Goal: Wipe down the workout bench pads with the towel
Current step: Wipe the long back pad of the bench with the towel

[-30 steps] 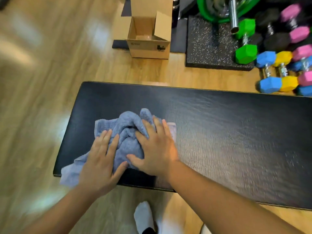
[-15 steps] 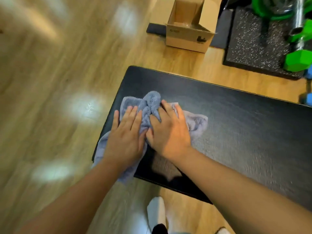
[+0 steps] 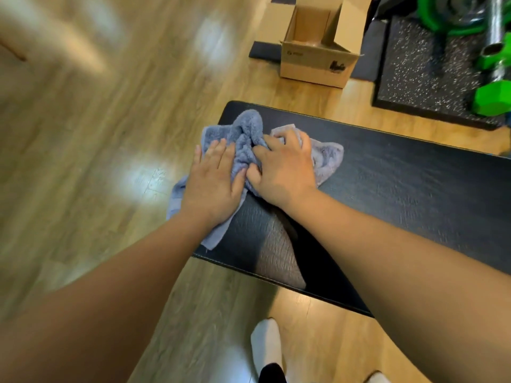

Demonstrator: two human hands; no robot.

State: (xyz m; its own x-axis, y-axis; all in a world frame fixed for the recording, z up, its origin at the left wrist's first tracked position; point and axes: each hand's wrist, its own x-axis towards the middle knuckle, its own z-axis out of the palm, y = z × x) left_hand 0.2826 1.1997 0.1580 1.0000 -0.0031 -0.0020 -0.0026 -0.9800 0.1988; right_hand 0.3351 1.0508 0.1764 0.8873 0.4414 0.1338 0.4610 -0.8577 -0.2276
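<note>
A black workout bench pad [image 3: 401, 189] runs from the middle of the view out to the right. A crumpled blue-grey towel [image 3: 246, 134] lies on its left end, with one corner hanging over the left edge. My left hand [image 3: 213, 183] presses flat on the towel's left part, fingers together. My right hand [image 3: 282, 167] lies beside it with its fingers curled into the bunched cloth. Both palms hide the towel's middle.
An open cardboard box [image 3: 318, 51] stands on the wooden floor beyond the bench. A speckled black mat [image 3: 420, 73] with green dumbbells [image 3: 492, 98] and a metal bar lies at the upper right. A white-socked foot [image 3: 266, 346] is on the floor below the bench.
Both hands and the towel have slid toward the far left end of the pad. The view has swung left, so the coloured dumbbells left the frame.
</note>
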